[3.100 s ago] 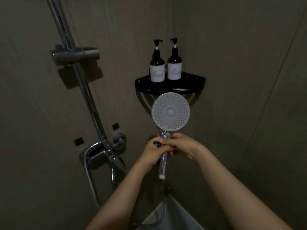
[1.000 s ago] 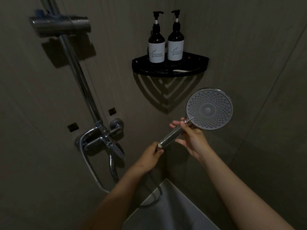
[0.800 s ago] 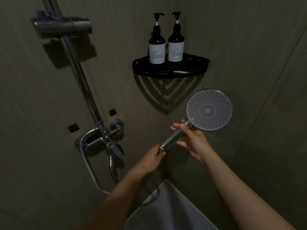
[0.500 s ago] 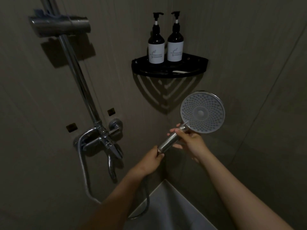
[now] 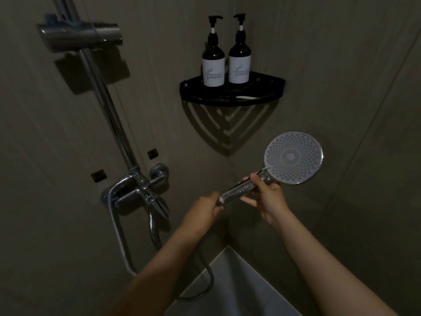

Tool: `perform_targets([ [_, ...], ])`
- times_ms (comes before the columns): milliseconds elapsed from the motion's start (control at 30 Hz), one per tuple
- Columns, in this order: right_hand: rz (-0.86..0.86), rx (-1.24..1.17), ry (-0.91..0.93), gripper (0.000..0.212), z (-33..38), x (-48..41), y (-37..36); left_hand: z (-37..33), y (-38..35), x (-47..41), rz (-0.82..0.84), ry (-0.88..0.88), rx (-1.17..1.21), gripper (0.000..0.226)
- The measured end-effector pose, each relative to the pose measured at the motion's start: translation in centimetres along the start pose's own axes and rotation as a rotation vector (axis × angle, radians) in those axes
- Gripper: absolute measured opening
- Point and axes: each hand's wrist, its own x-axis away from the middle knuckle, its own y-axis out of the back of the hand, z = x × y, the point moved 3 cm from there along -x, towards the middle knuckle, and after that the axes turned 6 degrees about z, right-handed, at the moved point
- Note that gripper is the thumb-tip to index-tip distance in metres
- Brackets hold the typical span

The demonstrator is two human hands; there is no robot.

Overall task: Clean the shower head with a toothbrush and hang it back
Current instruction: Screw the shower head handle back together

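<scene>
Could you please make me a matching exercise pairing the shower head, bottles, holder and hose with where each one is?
Things:
1. shower head
2. bottles
3. holder
4. hose

Places:
A. standing on the corner shelf
B. empty, high on the rail
C. gripped by the left hand and right hand
D. hanging down from the tap

Pairs: 1-C, 2-A, 3-B, 4-D

Dim grey walls (image 5: 341,65) meet at frame centre. A black corner shelf (image 5: 200,100) hangs upper centre. A white ledge (image 5: 239,288) lies at bottom centre.
</scene>
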Motion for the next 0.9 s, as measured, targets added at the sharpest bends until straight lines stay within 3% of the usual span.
perform_targets([
  [133, -0.043, -0.013, -0.020, 0.011, -0.3, 0.3, 0.6, -1.1, -0.3, 0.1, 0.049, 0.047, -0.186, 0.031],
  [333, -0.079, -0.008, -0.011, 0.010, 0.3, 0.7, 1.7, -1.5, -0.5, -0.7, 0.285, 0.009, 0.128, 0.029],
  [500, -0.071, 0.002, -0.047, 0.017, 0.6, 0.9, 2.6, -1.5, 0.1, -0.8, 0.264, -0.079, 0.184, 0.007],
  [733, -0.095, -0.018, -0.032, 0.013, 0.6, 1.6, 2.9, -2.1, -0.9, -0.3, 0.138, -0.083, -0.279, 0.038],
  [833, -0.039, -0.002, -0.025, 0.017, 1.1, 1.9, 2.9, -2.0, -1.0, -0.2, 0.219, -0.060, 0.066, 0.022],
  [900, -0.001, 0.011, -0.027, 0.020, 1.4, 2.0, 3.0, -1.8, -0.9, -0.6, 0.260, -0.062, 0.210, 0.024],
])
